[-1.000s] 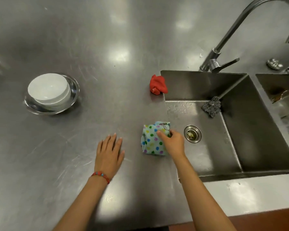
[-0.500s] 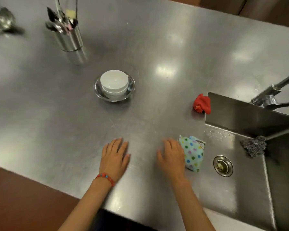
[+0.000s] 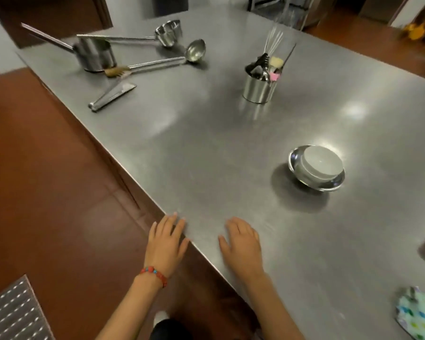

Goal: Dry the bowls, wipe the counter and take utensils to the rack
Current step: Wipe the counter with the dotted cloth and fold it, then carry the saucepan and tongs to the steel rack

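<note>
A: Nearest: left hand [image 3: 166, 244] at the counter [image 3: 206, 148] edge, right hand [image 3: 242, 244] flat, fingers spread, both empty.

B: Beyond?

A: Stacked bowls [image 3: 317, 168]; utensil cup [image 3: 258, 88]; ladles [image 3: 157, 60] farthest. Risk: long handles may knock one another off when gathered.

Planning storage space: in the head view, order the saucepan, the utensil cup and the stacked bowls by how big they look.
1. stacked bowls
2. saucepan, excluding its handle
3. utensil cup
The bowls are nearer, so true sizes stay unsure.

Two ladles [image 3: 194, 51], one saucepan [image 3: 96, 54], one tongs [image 3: 112, 93], two stacked bowls [image 3: 317, 168], one cloth [image 3: 420, 312]
</note>
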`<state>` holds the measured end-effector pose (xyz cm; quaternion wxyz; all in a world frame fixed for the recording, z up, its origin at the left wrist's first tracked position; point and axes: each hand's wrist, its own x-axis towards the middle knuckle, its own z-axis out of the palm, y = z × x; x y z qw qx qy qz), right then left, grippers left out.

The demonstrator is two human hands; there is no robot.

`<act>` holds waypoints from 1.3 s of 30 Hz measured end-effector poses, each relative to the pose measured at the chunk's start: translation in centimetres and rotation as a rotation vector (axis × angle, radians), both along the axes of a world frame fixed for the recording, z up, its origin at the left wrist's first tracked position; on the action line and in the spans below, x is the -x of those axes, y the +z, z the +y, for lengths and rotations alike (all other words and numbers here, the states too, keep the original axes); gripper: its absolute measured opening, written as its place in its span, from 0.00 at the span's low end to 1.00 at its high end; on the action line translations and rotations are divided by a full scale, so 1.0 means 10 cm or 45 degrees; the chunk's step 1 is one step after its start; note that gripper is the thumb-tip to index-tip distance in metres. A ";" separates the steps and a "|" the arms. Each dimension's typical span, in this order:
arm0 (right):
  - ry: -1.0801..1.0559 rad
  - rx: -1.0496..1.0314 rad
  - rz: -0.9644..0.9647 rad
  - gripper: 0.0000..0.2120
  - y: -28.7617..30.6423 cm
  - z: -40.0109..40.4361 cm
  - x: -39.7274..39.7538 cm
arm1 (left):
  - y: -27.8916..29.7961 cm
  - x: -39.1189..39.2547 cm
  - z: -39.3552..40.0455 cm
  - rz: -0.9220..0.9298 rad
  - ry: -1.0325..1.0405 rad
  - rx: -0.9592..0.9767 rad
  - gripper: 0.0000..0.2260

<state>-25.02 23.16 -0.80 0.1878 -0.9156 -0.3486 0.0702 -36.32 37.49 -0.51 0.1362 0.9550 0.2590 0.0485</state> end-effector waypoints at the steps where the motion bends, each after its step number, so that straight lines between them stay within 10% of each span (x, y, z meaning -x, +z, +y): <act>1: 0.039 0.007 0.022 0.21 0.00 0.24 0.05 | 0.01 0.10 0.20 -0.002 0.018 -0.022 0.18; 23: 0.293 -0.017 0.178 0.22 0.00 4.10 -0.40 | 0.13 0.10 3.64 -0.076 0.386 0.047 0.24; 39: -0.104 -0.157 0.488 0.20 -0.07 6.12 -0.99 | 0.06 -0.71 6.08 -0.087 0.217 0.109 0.22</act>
